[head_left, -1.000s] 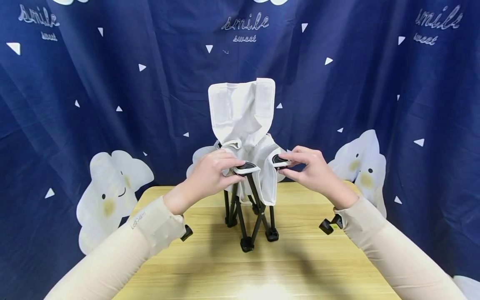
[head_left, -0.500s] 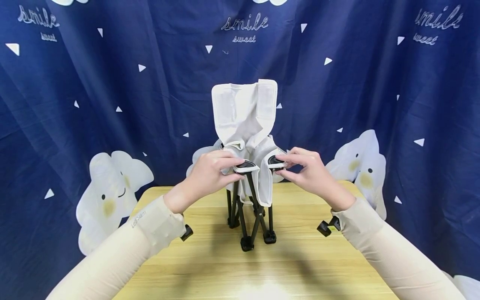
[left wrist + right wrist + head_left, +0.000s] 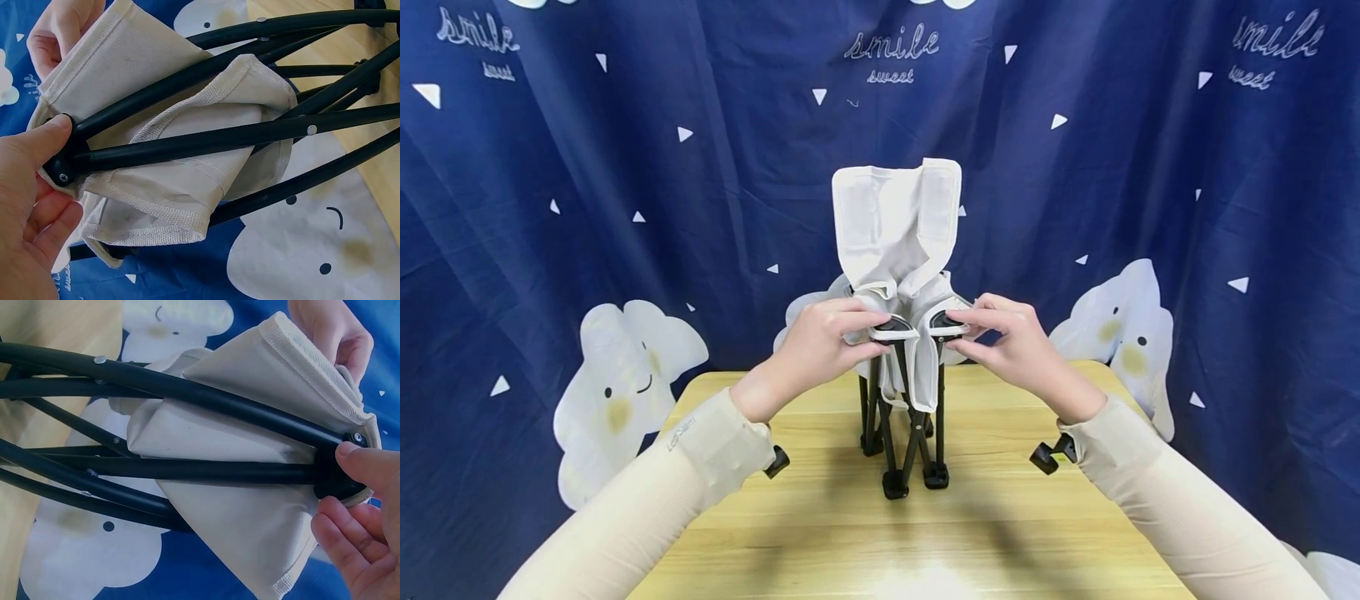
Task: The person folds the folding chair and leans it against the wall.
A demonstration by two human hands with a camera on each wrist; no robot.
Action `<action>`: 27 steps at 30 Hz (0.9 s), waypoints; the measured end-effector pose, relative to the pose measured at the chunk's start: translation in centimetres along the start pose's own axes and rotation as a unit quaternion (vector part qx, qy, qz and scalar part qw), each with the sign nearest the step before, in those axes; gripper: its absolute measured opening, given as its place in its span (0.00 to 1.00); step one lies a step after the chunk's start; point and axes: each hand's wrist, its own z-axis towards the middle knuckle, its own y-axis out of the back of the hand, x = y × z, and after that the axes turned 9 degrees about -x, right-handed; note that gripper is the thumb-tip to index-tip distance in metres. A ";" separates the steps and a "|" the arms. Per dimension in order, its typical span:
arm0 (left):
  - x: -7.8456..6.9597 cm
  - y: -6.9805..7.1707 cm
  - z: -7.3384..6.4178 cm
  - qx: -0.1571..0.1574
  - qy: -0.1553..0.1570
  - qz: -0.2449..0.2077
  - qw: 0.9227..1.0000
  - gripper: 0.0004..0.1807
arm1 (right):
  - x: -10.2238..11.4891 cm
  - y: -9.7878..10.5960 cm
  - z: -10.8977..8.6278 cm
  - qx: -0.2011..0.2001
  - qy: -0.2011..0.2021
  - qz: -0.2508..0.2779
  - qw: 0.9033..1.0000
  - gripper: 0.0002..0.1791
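A small folding chair [image 3: 895,225] with off-white fabric and crossed black legs stands upright on the table, its seat bunched and partly folded. My left hand [image 3: 823,337] pinches the front left seat corner, thumb below and fingers on top of the black corner cap [image 3: 892,324]. The front right corner cap [image 3: 942,321] is pinched the same way by my right hand [image 3: 1011,337]. In the left wrist view the thumb presses the black joint [image 3: 62,165] where two legs [image 3: 187,147] meet. The right wrist view has the thumb on the matching joint [image 3: 337,472].
The chair's black feet [image 3: 895,483] rest on a light wooden table [image 3: 820,542]. Behind it hangs a dark blue curtain [image 3: 737,167] printed with clouds and triangles. A dark wrist device [image 3: 1052,454] sticks out below the right cuff.
My right hand has moved left, bringing the right seat corner closer to the left one. The front right leg has swung inward, and the backrest has shifted slightly right.
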 end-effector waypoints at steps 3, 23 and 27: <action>0.2 -0.1 -0.1 -0.002 0.002 -0.004 1.000 0.19 | 0.1 -0.1 0.0 -0.002 -0.001 0.000 1.000 0.25; 1.0 -0.7 -0.3 -0.018 0.049 -0.043 0.998 0.20 | 0.2 -1.1 -0.1 -0.008 -0.024 0.001 1.000 0.23; 1.2 -1.0 -0.4 -0.027 0.068 -0.060 0.995 0.20 | 0.2 -1.3 -0.1 -0.010 -0.025 0.002 1.000 0.23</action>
